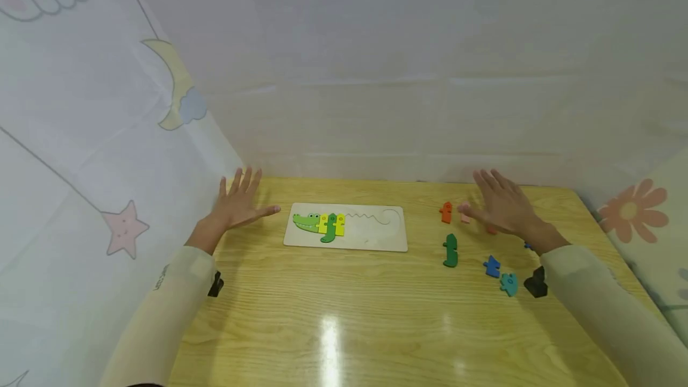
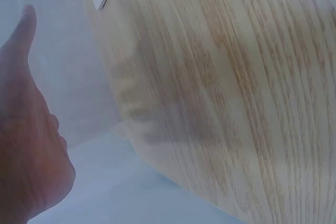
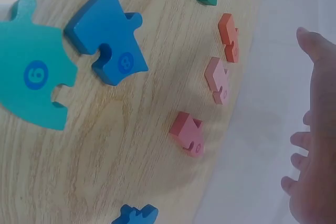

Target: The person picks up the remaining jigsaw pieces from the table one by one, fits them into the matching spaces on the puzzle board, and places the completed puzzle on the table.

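Observation:
My left hand [image 1: 236, 205] is held with spread, straight fingers left of a pale wooden puzzle board [image 1: 378, 236]; in the left wrist view its shadow falls on the table. On the board's left part lie a green crocodile head [image 1: 307, 223], yellow pieces [image 1: 340, 225] and a green leg piece [image 1: 331, 226]. Over the right side, my right hand [image 1: 502, 205] has its fingers extended and grips nothing. Around and below it are loose puzzle pieces: orange [image 3: 229, 38], pink [image 3: 216, 75], darker pink [image 3: 185, 129], green [image 1: 451, 251], blue [image 3: 107, 38] and teal [image 3: 37, 72].
Another blue piece [image 3: 135, 215] lies near the right wrist, partly cut off in that view. The wooden table [image 1: 269, 303] meets a pale cloth backdrop [image 1: 365, 118] at its far edge. Printed cloth also hangs along the left and right sides.

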`<state>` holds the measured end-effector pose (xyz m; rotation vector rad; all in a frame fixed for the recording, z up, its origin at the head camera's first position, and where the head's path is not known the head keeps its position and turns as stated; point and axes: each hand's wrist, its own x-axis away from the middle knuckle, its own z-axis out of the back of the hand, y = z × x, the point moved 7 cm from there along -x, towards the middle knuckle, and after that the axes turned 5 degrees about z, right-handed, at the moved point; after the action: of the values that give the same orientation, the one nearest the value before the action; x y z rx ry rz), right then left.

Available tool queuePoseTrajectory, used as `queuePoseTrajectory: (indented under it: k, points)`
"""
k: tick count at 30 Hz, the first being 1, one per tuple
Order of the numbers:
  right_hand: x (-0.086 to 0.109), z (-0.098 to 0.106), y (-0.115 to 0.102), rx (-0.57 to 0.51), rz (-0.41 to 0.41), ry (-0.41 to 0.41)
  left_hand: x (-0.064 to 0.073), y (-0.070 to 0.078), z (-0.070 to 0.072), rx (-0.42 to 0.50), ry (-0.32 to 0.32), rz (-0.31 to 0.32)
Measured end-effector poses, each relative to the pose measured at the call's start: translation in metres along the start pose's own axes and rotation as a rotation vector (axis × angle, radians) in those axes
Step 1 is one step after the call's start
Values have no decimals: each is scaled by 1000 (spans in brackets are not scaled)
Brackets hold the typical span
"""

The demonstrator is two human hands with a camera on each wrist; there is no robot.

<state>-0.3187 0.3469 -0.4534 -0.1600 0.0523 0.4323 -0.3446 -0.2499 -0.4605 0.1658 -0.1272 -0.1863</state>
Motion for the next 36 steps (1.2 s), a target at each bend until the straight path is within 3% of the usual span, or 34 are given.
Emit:
queuePoseTrajectory:
  k: [9,21,36]
  points:
    - [-4,-3,-5,-26,55,1,4,8,-11,99,3,-110]
    - [-10,-14,-7,-121,99,-5,5,20,-27,81,-47,-179]
    - [-19,-33,-4,-250,73,-60,1,39,-50,177,-136,-273]
